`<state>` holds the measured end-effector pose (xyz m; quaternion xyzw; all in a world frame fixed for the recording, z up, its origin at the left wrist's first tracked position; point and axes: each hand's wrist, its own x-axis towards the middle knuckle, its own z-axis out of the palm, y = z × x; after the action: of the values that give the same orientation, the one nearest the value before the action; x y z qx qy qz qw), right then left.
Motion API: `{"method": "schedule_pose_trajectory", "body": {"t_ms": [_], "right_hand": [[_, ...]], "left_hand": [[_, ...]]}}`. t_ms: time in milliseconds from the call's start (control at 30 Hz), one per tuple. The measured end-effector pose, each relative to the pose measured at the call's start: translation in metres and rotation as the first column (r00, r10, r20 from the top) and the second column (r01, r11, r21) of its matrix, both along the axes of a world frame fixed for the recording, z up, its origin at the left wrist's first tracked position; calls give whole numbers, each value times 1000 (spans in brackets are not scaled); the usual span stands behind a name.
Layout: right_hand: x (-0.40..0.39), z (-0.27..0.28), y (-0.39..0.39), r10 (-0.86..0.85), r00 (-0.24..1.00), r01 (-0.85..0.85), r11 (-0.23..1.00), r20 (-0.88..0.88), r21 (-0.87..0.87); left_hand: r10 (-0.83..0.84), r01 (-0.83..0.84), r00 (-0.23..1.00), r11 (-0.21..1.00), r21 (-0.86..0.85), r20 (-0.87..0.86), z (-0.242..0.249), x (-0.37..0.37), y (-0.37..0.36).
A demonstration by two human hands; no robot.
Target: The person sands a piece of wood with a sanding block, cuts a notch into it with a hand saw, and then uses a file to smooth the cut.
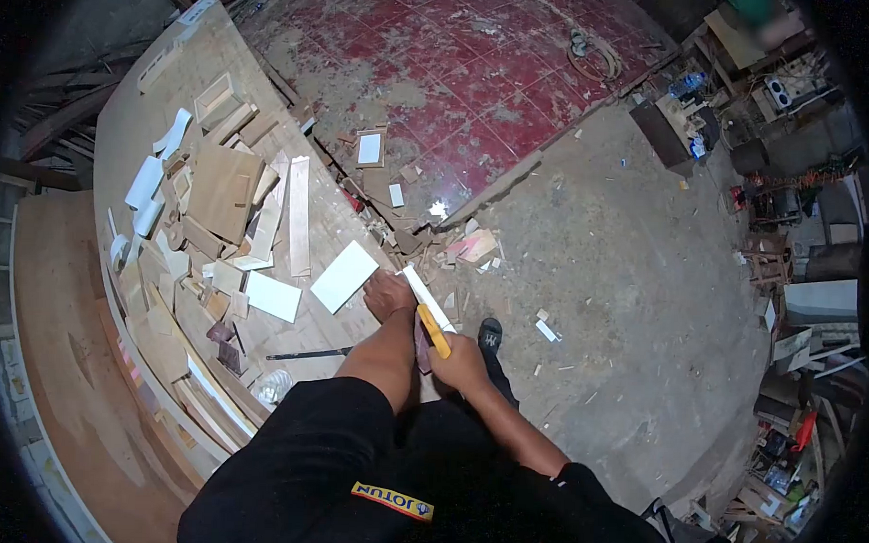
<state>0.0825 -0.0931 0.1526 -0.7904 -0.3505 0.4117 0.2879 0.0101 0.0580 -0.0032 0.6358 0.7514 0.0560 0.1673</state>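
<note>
My right hand (pixel 461 364) is closed around a slim yellow utility knife (pixel 432 329); its blade cannot be made out. The knife lies against a narrow white strip (pixel 427 295) that sticks out past the table's edge. My left hand (pixel 388 295) grips the strip's near side at that edge, fingers bent and partly hidden. Just left of it, a white rectangular panel (pixel 344 277) lies on the wooden table (pixel 303 339). Another white panel (pixel 273 297) rests farther left. A dark, thin bar (pixel 309 353) lies close to my left forearm.
Wood offcuts and a brown board (pixel 223 193) are heaped on the table's left. Curled white sheets (pixel 146 187) lie behind them. Scraps (pixel 474 245) litter the concrete floor beside the red tiled platform (pixel 440 99). My shoe (pixel 491 336) stands right of the table.
</note>
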Motion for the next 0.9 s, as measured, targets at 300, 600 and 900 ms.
{"method": "schedule_pose_trajectory", "body": {"t_ms": [300,600,900], "right_hand": [[12,68,-81,14,998,-13,1000,-65,4],[-6,-6,-17,-36,999,39,993,-31,113],[7,59,-80,27,997,-35,995,-79,-97]], "left_hand": [[-12,13,999,1000,5,-51,8,0,-6],[-9,8,999,1000,-27,-47,-7,-4,-3],[5,-2,997,999,39,-71,-6,3,-4]]}}
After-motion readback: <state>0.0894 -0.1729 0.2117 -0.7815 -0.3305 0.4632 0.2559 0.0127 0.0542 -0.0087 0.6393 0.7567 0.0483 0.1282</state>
